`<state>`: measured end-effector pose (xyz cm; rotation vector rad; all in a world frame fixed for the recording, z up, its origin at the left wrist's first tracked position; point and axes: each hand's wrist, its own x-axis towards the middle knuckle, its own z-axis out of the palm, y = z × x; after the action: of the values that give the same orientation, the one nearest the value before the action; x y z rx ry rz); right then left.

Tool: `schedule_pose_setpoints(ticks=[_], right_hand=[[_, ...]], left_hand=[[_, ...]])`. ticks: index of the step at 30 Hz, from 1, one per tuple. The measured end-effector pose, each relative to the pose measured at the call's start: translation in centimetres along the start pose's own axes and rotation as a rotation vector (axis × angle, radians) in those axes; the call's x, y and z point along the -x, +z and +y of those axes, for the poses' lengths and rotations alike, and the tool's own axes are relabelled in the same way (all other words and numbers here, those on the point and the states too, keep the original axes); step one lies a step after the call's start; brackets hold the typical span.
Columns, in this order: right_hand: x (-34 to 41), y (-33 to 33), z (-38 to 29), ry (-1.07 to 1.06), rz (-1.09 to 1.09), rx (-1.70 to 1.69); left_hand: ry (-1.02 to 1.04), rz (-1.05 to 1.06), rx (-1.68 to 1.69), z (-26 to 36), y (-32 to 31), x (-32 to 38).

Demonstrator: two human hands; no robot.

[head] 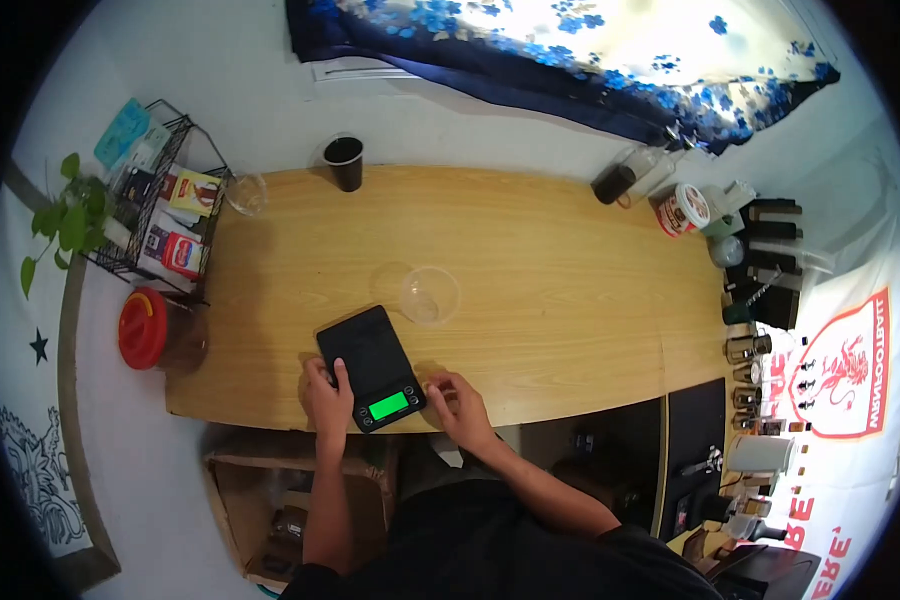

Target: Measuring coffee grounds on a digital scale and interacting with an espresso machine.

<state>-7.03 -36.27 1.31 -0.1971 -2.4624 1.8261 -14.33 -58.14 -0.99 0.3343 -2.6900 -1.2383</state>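
A black digital scale (369,360) with a lit green display lies tilted near the front edge of the wooden table (540,247). My left hand (331,394) holds it at its left side, the thumb on its top. Just right of the scale's display end is my right hand (457,409), fingers curled with the tips close together; whether something small is between them cannot be told. Beyond the scale stands a clear plastic cup (430,296). A cup of dark liquid (343,163) is at the table's back edge.
At the left are a wire rack (214,217) with packets, a clear cup (246,193) and a red-lidded container (144,330). Bottles (634,174), a white tub (681,210) and several jars line the right side. Below the front edge sits an open cardboard box (229,510).
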Motion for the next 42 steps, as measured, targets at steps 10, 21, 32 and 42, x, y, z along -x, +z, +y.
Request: schedule_pose_setpoints(ticks=[10, 21, 32, 42], right_hand=[[8.7, -7.3, 0.8, 0.245, -0.116, -0.207], [19.6, -23.0, 4.1, 0.074, 0.329, -0.189], [43.5, -41.1, 2.9, 0.249, 0.777, 0.202], [54.0, -46.0, 13.1, 0.99, 1.171, 0.908]], left_hand=[[0.257, 0.235, 0.171, -3.7, -0.3, 0.2], [0.511, -0.654, 0.473, 17.4, 8.4, 17.8], [0.464, -1.511, 0.518, 29.5, 19.5, 38.6], [0.613, -1.598, 0.425, 32.4, 22.0, 44.1]])
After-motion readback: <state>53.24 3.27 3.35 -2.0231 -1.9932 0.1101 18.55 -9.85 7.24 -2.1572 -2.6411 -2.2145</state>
